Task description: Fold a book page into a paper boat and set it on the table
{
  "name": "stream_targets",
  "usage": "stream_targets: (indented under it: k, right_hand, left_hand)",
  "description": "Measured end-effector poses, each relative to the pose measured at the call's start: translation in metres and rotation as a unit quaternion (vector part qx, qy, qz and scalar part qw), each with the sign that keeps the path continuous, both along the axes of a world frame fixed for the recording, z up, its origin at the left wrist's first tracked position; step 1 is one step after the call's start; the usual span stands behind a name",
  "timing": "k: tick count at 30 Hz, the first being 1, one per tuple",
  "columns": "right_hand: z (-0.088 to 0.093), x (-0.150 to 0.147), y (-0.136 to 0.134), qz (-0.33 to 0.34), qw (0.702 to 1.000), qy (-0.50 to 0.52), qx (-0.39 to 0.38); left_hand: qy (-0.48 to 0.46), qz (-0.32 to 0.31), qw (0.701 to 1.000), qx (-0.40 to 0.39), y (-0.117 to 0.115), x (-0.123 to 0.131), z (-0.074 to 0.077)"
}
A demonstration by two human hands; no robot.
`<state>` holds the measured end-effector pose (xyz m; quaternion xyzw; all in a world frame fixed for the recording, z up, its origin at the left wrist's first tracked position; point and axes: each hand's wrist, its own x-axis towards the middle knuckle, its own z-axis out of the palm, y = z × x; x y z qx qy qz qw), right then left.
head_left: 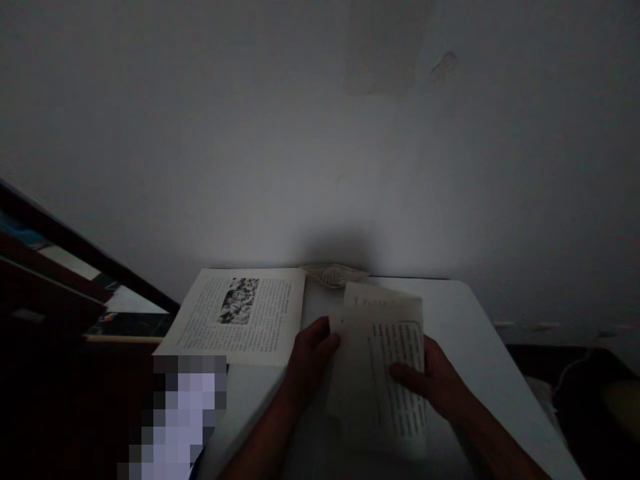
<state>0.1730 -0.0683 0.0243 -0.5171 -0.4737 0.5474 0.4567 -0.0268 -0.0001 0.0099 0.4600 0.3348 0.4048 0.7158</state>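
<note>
Printed sheets are held up over the white table, between my two hands. My right hand grips their right edge, its thumb lying across the text and its other fingers hidden behind. At their left edge is my left hand, fingers curled, with thumb and fingertips at the paper. Another sheet sticks out behind the top of the held ones. To the left, a printed page with a dark picture lies flat on the table.
A small folded paper object sits at the table's back edge against the wall. The white table has rounded corners. Dark furniture stands at the left, and a blurred pixelated patch covers the lower left. Dark items and a cable show at right.
</note>
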Motion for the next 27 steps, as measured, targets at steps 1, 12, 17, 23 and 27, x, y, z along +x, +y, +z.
stream_targets:
  k: [1, 12, 17, 23, 27]
  right_hand:
    - [0.000, -0.001, 0.001, 0.028, 0.999, 0.021, -0.010]
    - [0.001, -0.007, 0.010, -0.009, 0.996, 0.090, -0.023]
    - [0.000, -0.009, 0.013, -0.014, 0.990, 0.129, -0.055]
    - [0.001, -0.008, 0.013, 0.000, 0.987, 0.150, -0.064]
    - [0.000, -0.007, 0.012, 0.004, 0.988, 0.143, -0.054]
  left_hand:
    - [0.010, 0.010, 1.000, -0.015, -0.001, 0.001, 0.001]
    - [0.158, 0.115, 0.980, -0.021, -0.001, 0.005, 0.013]
    - [0.222, 0.120, 0.968, -0.002, 0.000, 0.003, 0.007]
    - [0.229, 0.099, 0.968, 0.000, -0.002, 0.003, 0.009]
    - [0.226, 0.057, 0.973, -0.001, -0.005, 0.002, 0.007]
